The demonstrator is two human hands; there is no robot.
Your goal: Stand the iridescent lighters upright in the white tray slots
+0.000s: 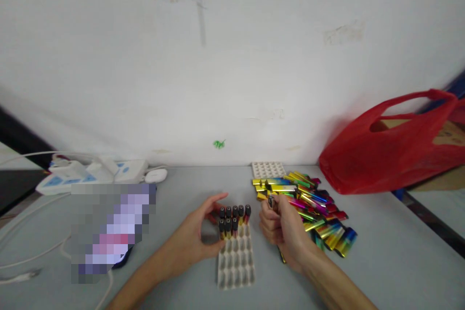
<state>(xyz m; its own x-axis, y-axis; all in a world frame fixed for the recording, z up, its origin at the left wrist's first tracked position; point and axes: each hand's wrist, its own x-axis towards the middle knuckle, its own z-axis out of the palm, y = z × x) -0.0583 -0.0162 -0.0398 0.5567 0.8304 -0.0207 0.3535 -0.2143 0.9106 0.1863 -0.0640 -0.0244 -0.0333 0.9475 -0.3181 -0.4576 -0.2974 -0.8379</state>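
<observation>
A pale moulded tray (236, 264) with rows of small pockets lies on the table in front of me. Several lighters with black tops (228, 223) stand upright in its two far rows. My left hand (198, 232) curves around the tray's far left corner, the thumb at its left edge and the fingers beside the standing lighters, the index finger stretched out. To the right of the tray, my right hand (278, 225) is closed around one lighter (281, 254); a dark end shows above the fist and a thin gold-black end below it. Most of this lighter is hidden.
Shiny multicoloured lighters (308, 198) lie in a heap beyond my right hand. Behind them rests a second pale tray (269, 169). A red plastic bag (378, 150) stands at right. At left are a power strip (125, 172), a white case (156, 175), cables and a blurred-out phone-like device (119, 227).
</observation>
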